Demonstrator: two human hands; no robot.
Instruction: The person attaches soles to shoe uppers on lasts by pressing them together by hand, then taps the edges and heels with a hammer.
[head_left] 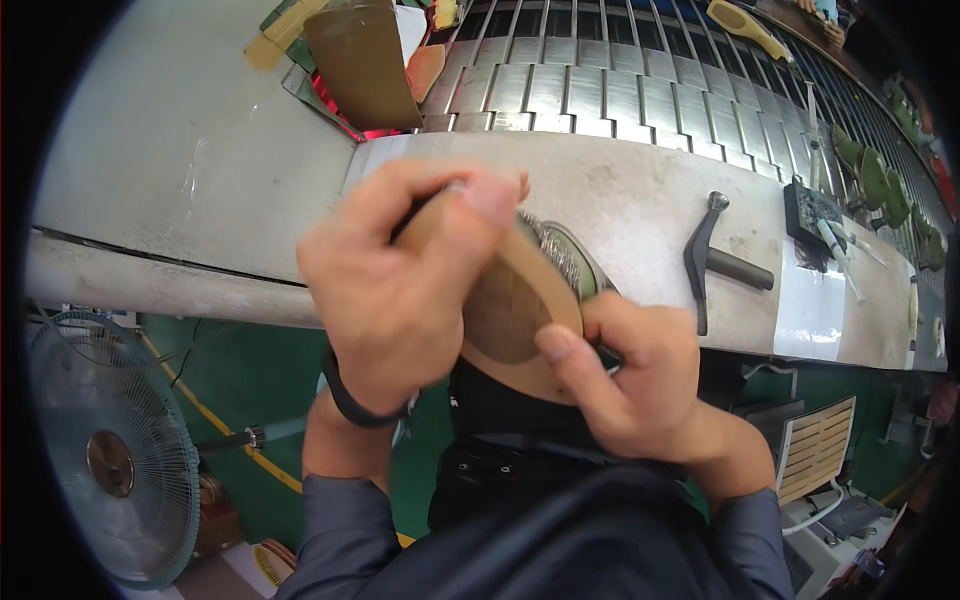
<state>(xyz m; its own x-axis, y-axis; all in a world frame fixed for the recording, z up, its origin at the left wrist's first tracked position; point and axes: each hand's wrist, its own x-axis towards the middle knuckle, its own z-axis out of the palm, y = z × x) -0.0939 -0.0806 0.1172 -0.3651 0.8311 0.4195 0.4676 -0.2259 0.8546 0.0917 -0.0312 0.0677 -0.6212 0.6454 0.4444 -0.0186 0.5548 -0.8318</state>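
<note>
A tan shoe sole (510,315) with a darker brown middle is held up in front of me, over the near edge of the workbench. My left hand (395,270), with a black band on its wrist, is closed around the sole's upper end; its fingers are a little blurred. My right hand (640,365) pinches the sole's lower right edge, its thumb lying on the face. Just behind the sole shows a green shoe last (590,262) with a silvery, glittering strap. Whether the sole and last are joined is hidden.
A hammer (735,262) lies on the workbench (650,190) to the right, beside a black block (808,225) and syringes. Beyond runs a slatted metal conveyor (590,85) with several green lasts (872,180). A fan (112,465) stands at lower left, a slatted chair (815,450) at right.
</note>
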